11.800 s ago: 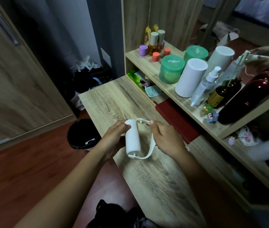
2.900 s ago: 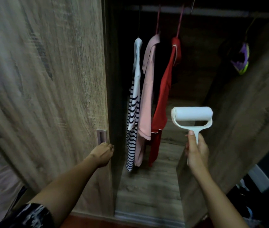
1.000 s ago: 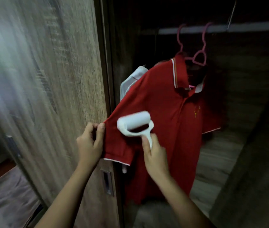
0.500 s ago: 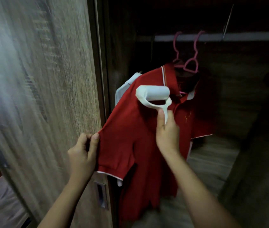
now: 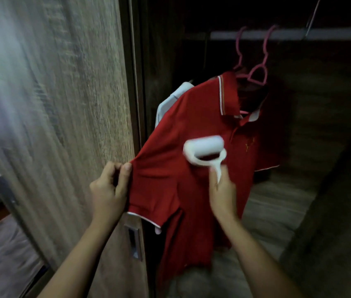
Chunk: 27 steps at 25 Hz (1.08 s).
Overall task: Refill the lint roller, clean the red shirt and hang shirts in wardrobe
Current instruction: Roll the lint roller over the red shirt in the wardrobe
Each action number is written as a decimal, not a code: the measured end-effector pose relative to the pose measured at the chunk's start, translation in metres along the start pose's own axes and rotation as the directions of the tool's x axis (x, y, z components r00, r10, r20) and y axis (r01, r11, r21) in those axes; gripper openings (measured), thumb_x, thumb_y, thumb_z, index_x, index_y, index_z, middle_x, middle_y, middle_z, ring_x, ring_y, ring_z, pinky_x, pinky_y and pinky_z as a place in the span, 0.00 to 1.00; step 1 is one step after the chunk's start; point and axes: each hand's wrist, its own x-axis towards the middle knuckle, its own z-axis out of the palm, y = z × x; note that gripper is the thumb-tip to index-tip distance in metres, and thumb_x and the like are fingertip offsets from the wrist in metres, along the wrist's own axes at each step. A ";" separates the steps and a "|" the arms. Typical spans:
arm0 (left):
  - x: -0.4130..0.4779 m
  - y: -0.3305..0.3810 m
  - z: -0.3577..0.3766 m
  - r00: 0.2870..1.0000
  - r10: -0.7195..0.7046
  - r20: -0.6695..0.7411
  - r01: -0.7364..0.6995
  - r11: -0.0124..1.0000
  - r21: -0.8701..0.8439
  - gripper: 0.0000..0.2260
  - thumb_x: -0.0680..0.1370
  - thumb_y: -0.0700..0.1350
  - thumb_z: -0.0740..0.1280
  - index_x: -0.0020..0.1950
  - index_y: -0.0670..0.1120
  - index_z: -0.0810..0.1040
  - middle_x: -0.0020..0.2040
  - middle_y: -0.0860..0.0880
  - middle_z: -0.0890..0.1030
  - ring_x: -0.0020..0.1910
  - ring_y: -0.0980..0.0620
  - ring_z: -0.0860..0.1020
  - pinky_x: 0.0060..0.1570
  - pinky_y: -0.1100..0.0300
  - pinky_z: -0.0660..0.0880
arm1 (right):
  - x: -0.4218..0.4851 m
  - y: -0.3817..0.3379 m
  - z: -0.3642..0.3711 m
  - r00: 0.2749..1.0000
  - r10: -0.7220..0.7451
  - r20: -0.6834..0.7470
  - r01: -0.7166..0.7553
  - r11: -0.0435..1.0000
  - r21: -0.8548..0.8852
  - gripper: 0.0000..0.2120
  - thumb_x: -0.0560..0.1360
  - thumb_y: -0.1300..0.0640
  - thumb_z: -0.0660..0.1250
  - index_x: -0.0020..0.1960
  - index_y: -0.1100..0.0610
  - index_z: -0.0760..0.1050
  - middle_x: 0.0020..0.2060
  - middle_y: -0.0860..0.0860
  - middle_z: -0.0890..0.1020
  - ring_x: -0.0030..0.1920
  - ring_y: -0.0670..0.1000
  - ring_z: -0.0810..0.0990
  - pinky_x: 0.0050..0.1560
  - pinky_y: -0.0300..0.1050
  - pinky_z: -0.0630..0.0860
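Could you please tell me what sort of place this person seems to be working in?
Probably a clothes wardrobe in a home: a wood-grain door with a recessed handle, a hanging rail carrying pink hangers, and a red shirt hanging from one of them.

**Left arm:** bare forearm, reaching up from below toward the red shirt (image 5: pixel 166 134), wrist about straight.

**Left grip** (image 5: pixel 108 191): at the shoulder edge of the shirt's outstretched sleeve, back of the hand facing out. The thumb and curled fingers pinch the cloth and hold the sleeve out sideways.

**Right arm:** bare forearm, rising from below across the shirt's lower front.

**Right grip** (image 5: pixel 223 190): before the shirt's chest, just under the collar opening. The fingers are curled round the handle of the lint roller (image 5: pixel 204 147). The hand is motion-blurred, so finger detail is unclear.

**Spacing:** both grips sit at about the same height, apart, with the sleeve and side of the shirt between them.
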 end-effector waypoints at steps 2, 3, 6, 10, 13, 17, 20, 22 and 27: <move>0.001 -0.001 0.000 1.000 0.004 0.000 -0.004 1.000 -0.007 0.14 0.76 0.57 0.59 0.36 0.49 0.70 0.29 0.55 0.75 0.27 0.64 0.71 0.29 0.70 0.64 | -0.054 0.037 0.017 0.958 0.115 0.263 -0.084 0.988 -0.126 0.28 0.74 0.34 0.47 0.54 0.56 0.70 0.40 0.62 0.83 0.42 0.65 0.82 0.35 0.52 0.73; 0.001 -0.001 -0.001 1.000 0.005 0.000 -0.005 1.000 -0.001 0.13 0.76 0.57 0.59 0.36 0.50 0.69 0.29 0.52 0.74 0.27 0.63 0.71 0.29 0.70 0.64 | -0.080 0.053 0.020 0.930 0.159 0.331 -0.087 0.971 -0.221 0.38 0.69 0.27 0.39 0.56 0.55 0.70 0.41 0.62 0.84 0.43 0.64 0.82 0.38 0.53 0.74; 0.002 -0.003 -0.001 1.000 0.016 0.003 -0.016 1.000 0.006 0.13 0.76 0.57 0.59 0.36 0.50 0.69 0.29 0.51 0.75 0.27 0.61 0.71 0.29 0.69 0.64 | -0.049 0.047 0.012 0.976 0.082 0.200 -0.035 0.972 -0.231 0.29 0.75 0.34 0.47 0.55 0.57 0.70 0.41 0.64 0.83 0.43 0.66 0.81 0.38 0.56 0.76; 0.001 -0.002 0.000 1.000 0.014 -0.009 -0.014 1.000 0.025 0.13 0.76 0.57 0.58 0.36 0.51 0.68 0.34 0.51 0.76 0.28 0.63 0.71 0.30 0.70 0.64 | 0.032 0.013 -0.010 0.997 0.012 -0.073 -0.013 1.000 -0.013 0.13 0.79 0.50 0.56 0.52 0.60 0.70 0.37 0.66 0.81 0.38 0.67 0.79 0.31 0.50 0.65; 0.001 0.000 -0.002 1.000 0.023 -0.009 -0.023 0.999 0.043 0.13 0.75 0.57 0.58 0.35 0.51 0.68 0.26 0.47 0.71 0.28 0.59 0.70 0.30 0.69 0.64 | -0.010 0.059 0.001 0.973 0.193 0.126 -0.167 0.967 -0.192 0.14 0.80 0.48 0.54 0.55 0.56 0.71 0.36 0.64 0.83 0.38 0.62 0.83 0.31 0.51 0.73; 0.004 0.001 -0.004 0.999 0.039 0.001 -0.039 0.997 0.064 0.13 0.75 0.57 0.58 0.34 0.54 0.67 0.30 0.48 0.73 0.28 0.59 0.70 0.30 0.71 0.64 | -0.061 0.108 -0.003 0.879 0.320 0.354 -0.287 0.947 -0.146 0.12 0.79 0.47 0.57 0.49 0.54 0.73 0.27 0.63 0.82 0.29 0.59 0.82 0.26 0.48 0.76; 0.002 -0.001 -0.002 0.999 0.034 -0.010 -0.034 0.996 0.081 0.13 0.76 0.58 0.58 0.34 0.54 0.66 0.36 0.57 0.76 0.28 0.66 0.70 0.30 0.70 0.63 | 0.005 0.060 -0.001 0.990 0.096 0.100 -0.078 0.983 -0.166 0.12 0.79 0.52 0.58 0.53 0.61 0.71 0.39 0.68 0.82 0.39 0.68 0.81 0.34 0.54 0.71; 0.000 -0.001 0.000 0.999 0.034 -0.030 -0.032 0.996 0.079 0.12 0.76 0.57 0.58 0.34 0.54 0.67 0.35 0.56 0.75 0.28 0.66 0.70 0.30 0.70 0.63 | 0.033 0.058 -0.005 0.997 0.039 -0.069 -0.042 0.998 -0.043 0.13 0.79 0.52 0.58 0.53 0.63 0.70 0.40 0.69 0.81 0.40 0.68 0.80 0.34 0.54 0.70; -0.001 0.000 0.000 0.999 0.033 -0.032 -0.030 0.994 0.102 0.16 0.76 0.57 0.57 0.38 0.46 0.71 0.27 0.52 0.73 0.29 0.62 0.71 0.31 0.71 0.64 | -0.041 0.127 0.002 0.788 0.224 0.573 0.110 0.865 -0.489 0.25 0.76 0.38 0.50 0.62 0.54 0.67 0.51 0.62 0.82 0.52 0.63 0.80 0.48 0.53 0.75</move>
